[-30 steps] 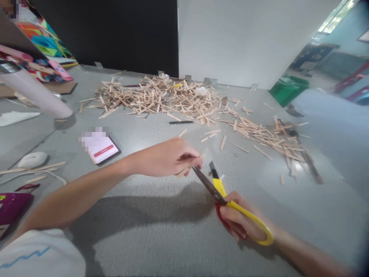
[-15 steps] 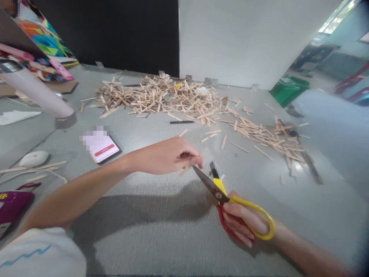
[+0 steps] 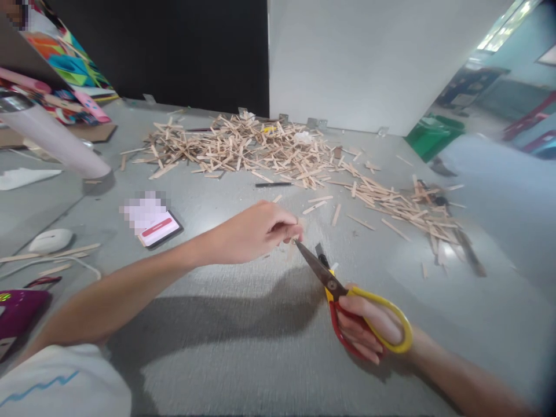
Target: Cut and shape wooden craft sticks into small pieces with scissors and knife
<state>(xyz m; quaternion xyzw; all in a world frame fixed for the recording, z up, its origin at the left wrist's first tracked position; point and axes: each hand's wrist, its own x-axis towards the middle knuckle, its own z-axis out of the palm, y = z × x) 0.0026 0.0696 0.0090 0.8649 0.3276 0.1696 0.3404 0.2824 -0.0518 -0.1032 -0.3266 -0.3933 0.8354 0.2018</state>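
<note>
My left hand (image 3: 267,234) is closed in a pinch around a small pale craft stick (image 3: 294,239), most of it hidden by the fingers. Right at those fingertips are the blade tips of a pair of scissors (image 3: 319,269) with one yellow and one red handle. My right hand (image 3: 362,324) grips the scissors, with fingers through the loops, and the blades look nearly closed. Partly behind the scissors, a yellow and black utility knife (image 3: 320,253) lies on the grey table (image 3: 226,359).
A broad heap of craft sticks (image 3: 243,145) spreads along the back, trailing right. A phone (image 3: 158,226), a white mouse (image 3: 51,239), a pale bottle (image 3: 56,139) and a purple box (image 3: 21,315) are at left. A green bin (image 3: 434,136) stands beyond the table.
My left hand has shifted slightly, its fingertips drawing closer around the stick. The scissors have turned a little and moved up with my right hand, now covering more of the utility knife.
</note>
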